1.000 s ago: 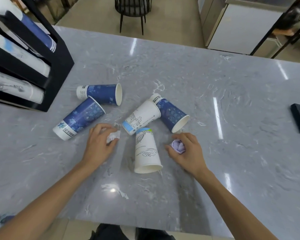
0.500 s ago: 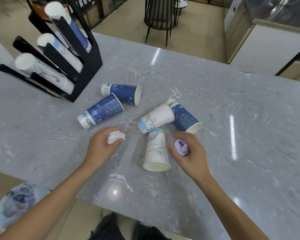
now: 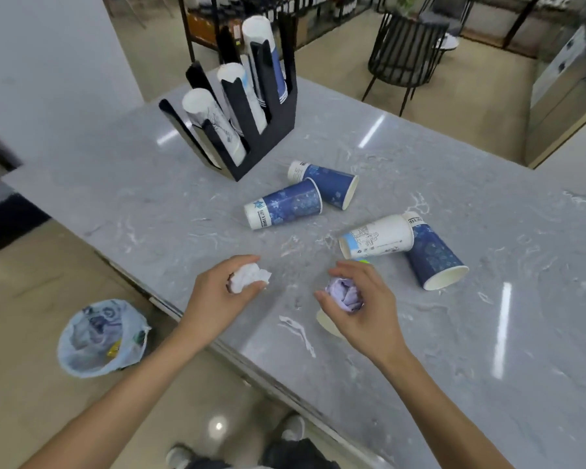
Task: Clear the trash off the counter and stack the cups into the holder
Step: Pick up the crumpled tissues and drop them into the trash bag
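My left hand (image 3: 219, 292) grips a crumpled white paper ball (image 3: 249, 277) above the grey marble counter (image 3: 487, 333). My right hand (image 3: 362, 309) holds a crumpled lilac paper ball (image 3: 345, 294). Beneath that hand a white cup (image 3: 325, 323) is mostly hidden. Three blue cups lie on their sides: one (image 3: 285, 204), one (image 3: 329, 184) behind it, one (image 3: 433, 257) at the right. A white printed cup (image 3: 376, 240) lies against the last. The black cup holder (image 3: 261, 130) stands at the back with stacked cups in its slots.
A lined waste bin (image 3: 102, 336) with trash in it sits on the floor left of the counter's near edge. A black wire chair (image 3: 406, 55) stands beyond the counter. My shoes (image 3: 295, 428) show below the counter edge.
Both hands lifted their paper balls off the counter and drew back toward me. The view swung left, bringing the waste bin and the whole holder into sight.
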Tool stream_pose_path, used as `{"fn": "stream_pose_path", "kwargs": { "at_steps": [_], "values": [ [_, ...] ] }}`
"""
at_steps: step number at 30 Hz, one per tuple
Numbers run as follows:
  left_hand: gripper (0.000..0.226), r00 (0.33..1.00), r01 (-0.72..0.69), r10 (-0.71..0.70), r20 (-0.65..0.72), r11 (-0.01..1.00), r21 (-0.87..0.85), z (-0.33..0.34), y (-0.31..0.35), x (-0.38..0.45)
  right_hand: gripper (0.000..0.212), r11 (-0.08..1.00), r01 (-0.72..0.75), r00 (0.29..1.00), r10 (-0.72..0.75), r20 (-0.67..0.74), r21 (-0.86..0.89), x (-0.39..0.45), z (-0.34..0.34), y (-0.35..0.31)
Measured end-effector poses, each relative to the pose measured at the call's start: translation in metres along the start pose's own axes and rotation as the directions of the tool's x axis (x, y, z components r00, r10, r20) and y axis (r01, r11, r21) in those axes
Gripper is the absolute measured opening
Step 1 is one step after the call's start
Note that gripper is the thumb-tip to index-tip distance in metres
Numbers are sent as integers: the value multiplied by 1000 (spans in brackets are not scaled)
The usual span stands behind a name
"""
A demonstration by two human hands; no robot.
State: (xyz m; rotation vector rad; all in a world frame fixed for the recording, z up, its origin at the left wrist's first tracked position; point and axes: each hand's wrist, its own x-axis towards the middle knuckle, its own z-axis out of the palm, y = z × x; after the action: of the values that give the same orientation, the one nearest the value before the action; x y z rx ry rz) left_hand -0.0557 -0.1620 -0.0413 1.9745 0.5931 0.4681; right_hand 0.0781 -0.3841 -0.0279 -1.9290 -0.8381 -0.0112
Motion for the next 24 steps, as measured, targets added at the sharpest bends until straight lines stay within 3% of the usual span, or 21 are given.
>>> {"fn": "stream_pose_path", "kwargs": {
  "at_steps": [9, 24],
  "values": [
    [37, 994, 20, -16, -107, 999, 35, -94, -41, -42, 35, 992, 107, 989, -99, 108, -63, -3, 76, -64],
    [36, 977, 105, -84, -195, 990, 99, -232, -120, -103, 34, 973, 231, 921, -211, 327, -23, -21, 228, -146]
  ]
}}
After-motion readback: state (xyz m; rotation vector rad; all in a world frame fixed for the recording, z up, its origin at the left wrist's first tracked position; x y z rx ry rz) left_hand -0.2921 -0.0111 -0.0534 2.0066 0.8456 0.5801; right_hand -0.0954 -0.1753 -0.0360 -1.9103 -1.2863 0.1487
